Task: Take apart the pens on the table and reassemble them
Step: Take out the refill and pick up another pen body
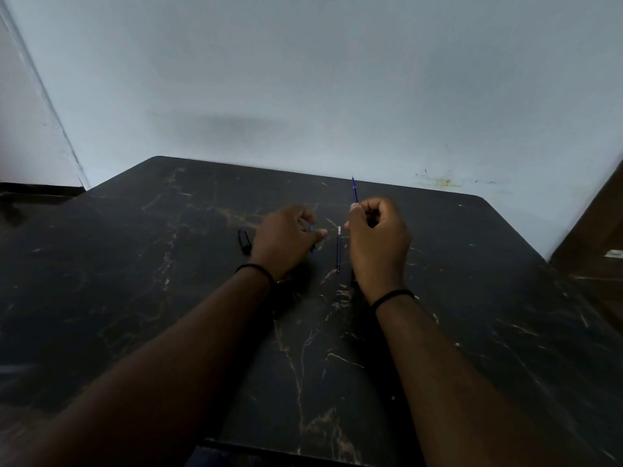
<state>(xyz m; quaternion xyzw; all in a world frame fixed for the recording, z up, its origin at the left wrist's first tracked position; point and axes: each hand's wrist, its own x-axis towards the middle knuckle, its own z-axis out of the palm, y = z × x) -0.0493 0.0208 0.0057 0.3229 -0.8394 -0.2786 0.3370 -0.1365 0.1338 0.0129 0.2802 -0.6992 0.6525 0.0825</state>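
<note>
My right hand [377,242] is closed around a thin blue refill [354,190] that sticks up out of the fist, tip pointing away from me. My left hand [286,239] rests on the table with its fingers curled over a small blue pen part [312,235], mostly hidden. Between the two hands a second refill [338,249] with a pale end lies flat on the table. A black pen cap [244,241] lies just left of my left hand. A dark piece under my right wrist is too hidden to identify.
The black marble-patterned table [168,298] stands against a pale wall [303,79], its far edge close behind the hands. A brown wooden surface [600,237] is at the right. Both wrists wear black bands.
</note>
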